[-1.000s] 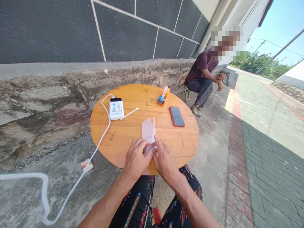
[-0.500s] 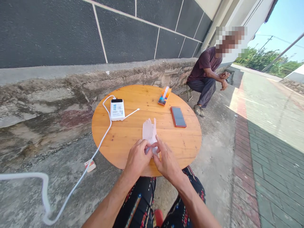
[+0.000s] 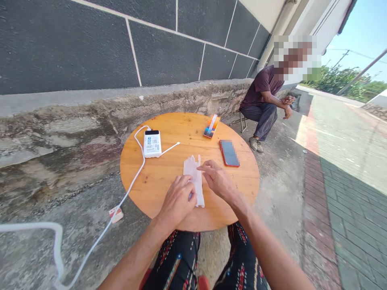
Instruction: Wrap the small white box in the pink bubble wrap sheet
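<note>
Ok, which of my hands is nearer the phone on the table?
Right. Your right hand is just this side of the phone, slightly left of it; your left hand is farther off, at the thin white sheet.

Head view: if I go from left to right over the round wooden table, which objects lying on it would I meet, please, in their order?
White power bank → pale thin sheet → small orange item → phone.

white power bank (image 3: 152, 150), blue lettering (image 3: 149, 141), illegible
</note>
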The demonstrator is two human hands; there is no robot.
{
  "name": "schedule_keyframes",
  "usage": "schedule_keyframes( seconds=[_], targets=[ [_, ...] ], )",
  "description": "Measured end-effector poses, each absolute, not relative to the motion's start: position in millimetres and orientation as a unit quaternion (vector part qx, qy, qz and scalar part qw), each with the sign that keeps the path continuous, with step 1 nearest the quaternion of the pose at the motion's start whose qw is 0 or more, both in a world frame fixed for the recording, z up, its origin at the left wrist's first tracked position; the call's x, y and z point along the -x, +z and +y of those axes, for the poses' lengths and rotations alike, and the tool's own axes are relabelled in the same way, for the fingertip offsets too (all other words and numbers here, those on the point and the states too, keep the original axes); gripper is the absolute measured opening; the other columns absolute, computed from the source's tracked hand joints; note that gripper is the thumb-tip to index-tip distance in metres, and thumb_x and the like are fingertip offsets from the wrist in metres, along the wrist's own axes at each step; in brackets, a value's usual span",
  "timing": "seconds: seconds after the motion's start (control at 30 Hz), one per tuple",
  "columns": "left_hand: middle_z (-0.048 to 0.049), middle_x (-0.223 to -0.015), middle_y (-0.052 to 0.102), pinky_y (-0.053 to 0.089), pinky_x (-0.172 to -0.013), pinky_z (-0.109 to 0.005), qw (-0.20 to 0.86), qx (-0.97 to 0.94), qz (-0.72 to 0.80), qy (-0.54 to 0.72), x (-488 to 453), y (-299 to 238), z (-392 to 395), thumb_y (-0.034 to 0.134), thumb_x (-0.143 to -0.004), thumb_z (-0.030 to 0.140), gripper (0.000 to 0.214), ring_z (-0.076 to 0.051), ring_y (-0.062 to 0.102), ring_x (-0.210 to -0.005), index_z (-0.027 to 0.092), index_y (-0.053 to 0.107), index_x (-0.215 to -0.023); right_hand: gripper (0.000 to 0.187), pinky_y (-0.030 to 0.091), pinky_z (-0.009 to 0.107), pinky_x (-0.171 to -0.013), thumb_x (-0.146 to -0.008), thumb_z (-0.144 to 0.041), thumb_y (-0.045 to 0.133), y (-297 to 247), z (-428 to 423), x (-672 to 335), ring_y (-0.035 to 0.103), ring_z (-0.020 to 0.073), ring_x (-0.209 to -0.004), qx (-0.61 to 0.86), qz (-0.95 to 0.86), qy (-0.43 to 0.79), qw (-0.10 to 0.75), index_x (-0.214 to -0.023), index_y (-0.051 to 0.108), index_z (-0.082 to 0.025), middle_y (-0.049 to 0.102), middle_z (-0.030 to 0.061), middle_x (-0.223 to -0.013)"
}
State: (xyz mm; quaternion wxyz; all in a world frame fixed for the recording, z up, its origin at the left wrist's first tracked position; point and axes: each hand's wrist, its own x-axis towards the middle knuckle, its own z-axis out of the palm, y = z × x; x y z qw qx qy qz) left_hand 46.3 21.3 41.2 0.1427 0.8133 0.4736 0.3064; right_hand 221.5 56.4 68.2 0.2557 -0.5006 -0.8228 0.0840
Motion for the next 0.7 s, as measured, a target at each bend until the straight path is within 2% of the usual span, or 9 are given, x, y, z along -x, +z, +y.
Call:
schedule_keyframes(
  seconds=[0.17,0.37,0.47,0.57,0.7],
  targets=[
    [-0.0055,-0.107,0.061,0.046,-0.086,-0.037,0.18,-0.815,0.463,0.297,-45.9,44.5,25.1,0.053,-0.074,0.006,0.014,-0.022,0.053,-0.101,0.019,0.053,-0.07,0.027,0.049,0.031,-0.073,-0.087,-0.007,0.047,69.2,74.7,-216.8,0.062,0.0176,-0.081,0.478,-0.863,0.012,0.162,-0.092,0.07,-0.02,0.059,0.0092,-0.11],
    [-0.0041,-0.097,0.061,0.046,-0.083,-0.036,0.212,-0.81,0.461,0.294,-45.7,44.8,27.8,0.049,-0.073,0.005,0.016,-0.022,0.053,-0.097,0.02,0.048,-0.068,0.026,0.048,0.03,-0.078,-0.087,-0.006,0.047,69.5,67.5,-218.7,0.061,0.0166,-0.086,0.47,-0.864,0.006,0.182,-0.089,0.069,-0.019,0.057,0.0106,-0.116],
    [-0.0026,-0.094,0.061,0.045,-0.081,-0.035,0.227,-0.809,0.453,0.298,-45.7,45.0,28.8,0.048,-0.074,0.004,0.017,-0.021,0.053,-0.095,0.02,0.046,-0.067,0.025,0.046,0.028,-0.078,-0.088,-0.007,0.047,70.5,70.6,-215.5,0.06,0.0157,-0.086,0.461,-0.872,0.0,0.163,-0.09,0.069,-0.019,0.056,0.01,-0.117],
    [-0.0024,-0.092,0.06,0.045,-0.082,-0.034,0.236,-0.809,0.449,0.299,-45.4,46.1,29.5,0.048,-0.073,0.004,0.018,-0.02,0.054,-0.095,0.02,0.046,-0.067,0.023,0.044,0.027,-0.075,-0.087,-0.009,0.05,72.7,81.2,-207.9,0.06,0.0143,-0.082,0.447,-0.887,0.006,0.112,-0.088,0.07,-0.02,0.056,0.0076,-0.118],
    [-0.004,-0.097,0.06,0.046,-0.085,-0.033,0.236,-0.805,0.451,0.304,-45.0,44.8,27.8,0.048,-0.075,0.005,0.016,-0.021,0.054,-0.099,0.02,0.048,-0.069,0.021,0.041,0.025,-0.07,-0.085,-0.012,0.054,78.7,94.7,-195.9,0.06,0.0143,-0.08,0.439,-0.897,0.04,0.034,-0.085,0.072,-0.023,0.06,0.0043,-0.109]
  ],
)
